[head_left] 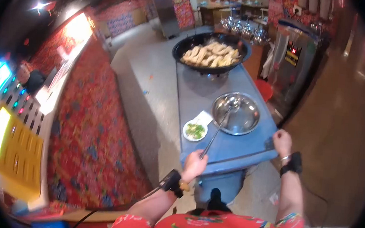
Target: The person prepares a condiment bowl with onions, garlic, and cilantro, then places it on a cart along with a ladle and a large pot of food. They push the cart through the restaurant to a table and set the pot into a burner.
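Note:
My left hand [195,165] is closed around the handle of a long metal ladle [214,136]. The ladle's head rests inside a wide, shiny steel bowl [252,115]. Beside the handle, a small white dish [185,131] holds chopped green and pale pieces. My right hand [282,142] is by the near right corner of the blue-grey cart top [197,89], its fingers curled. A small dark patch shows on the cart next to it, and whatever those fingers hold, if anything, is hidden.
At the cart's far end sits a big black wok [177,52] heaped with pale food pieces. A metal cabinet [293,58] with a red display stands to the right, near a red bucket [263,90]. A patterned red counter [90,127] runs along the left; a person [33,79] is behind it.

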Demonstrator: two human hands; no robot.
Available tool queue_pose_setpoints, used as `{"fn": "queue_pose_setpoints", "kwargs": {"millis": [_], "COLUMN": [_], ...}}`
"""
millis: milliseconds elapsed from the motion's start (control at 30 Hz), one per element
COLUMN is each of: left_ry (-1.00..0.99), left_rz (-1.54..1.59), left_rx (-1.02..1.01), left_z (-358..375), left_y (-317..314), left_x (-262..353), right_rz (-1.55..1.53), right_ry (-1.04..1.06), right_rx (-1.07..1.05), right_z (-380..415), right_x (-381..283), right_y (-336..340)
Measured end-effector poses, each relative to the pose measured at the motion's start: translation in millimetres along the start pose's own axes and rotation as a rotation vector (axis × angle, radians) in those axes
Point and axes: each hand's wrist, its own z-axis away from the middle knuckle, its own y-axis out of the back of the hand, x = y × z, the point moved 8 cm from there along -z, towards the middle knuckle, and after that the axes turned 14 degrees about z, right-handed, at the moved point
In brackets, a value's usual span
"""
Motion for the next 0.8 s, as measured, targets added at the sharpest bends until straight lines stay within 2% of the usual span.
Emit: {"fn": "queue_pose_setpoints", "kwargs": {"millis": [100,133,167,200,233,267,333,433,500,533,633,667,700,733,800], "left_ry": [-0.013,-0.154,-0.131,-0.13,-0.103,-0.119,-0.051,-0.039,-0.05,-0.033,-0.056,0.002,-0.009,-0.025,-0.058], "left_rz": [0.04,0.036,0.062,0.134,0.158,0.152,0.18,0.112,0.092,0.086,0.17,0.151,0.152,0.116,0.088], "left_rx": [-0.041,0.018,-0.029,-0.045,-0.041,-0.036,-0.088,-0.061,-0.065,-0.105,-0.093,-0.121,-0.115,-0.085,-0.063], "left_z": [-8,-13,-16,-22,-38,-57,-76,-89,-111,-162,-237,-267,-299,-326,-380], "left_y": [12,12,7,-16,6,20,11,5,2,0,1,14,33,43,49], "left_x": [-15,-25,-25,-19,-28,-37,-37,-18,-26,-35,-32,-29,-30,-34,-41], "right_rz": [-0.016,-0.016,-0.019,0.026,0.01,-0.021,0.017,0.094,0.126,0.145,0.18,0.167,0.154,0.176,0.167], "right_ry": [0.022,0.033,0.052,0.04,0.044,0.056,0.066,0.067,0.052,0.023,0.019,-0.004,-0.026,0.06,0.024], "right_rx": [-0.046,-0.059,-0.046,-0.001,-0.058,-0.109,-0.08,-0.066,-0.121,-0.143,-0.137,-0.164,-0.19,-0.127,-0.15], "right_z": [5,6,-8,-17,-17,-21,-35,-55,-69,-108,-168,-193,-219,-238,-273], "right_x": [-23,-14,-7,3,-29,-54,-57,-40,-36,-49,-79,-99,-124,-149,-171], "right_y": [-1,-16,-23,9,5,-9,-18,-35,-65,-84,-109,-123,-139,-145,-164]}}
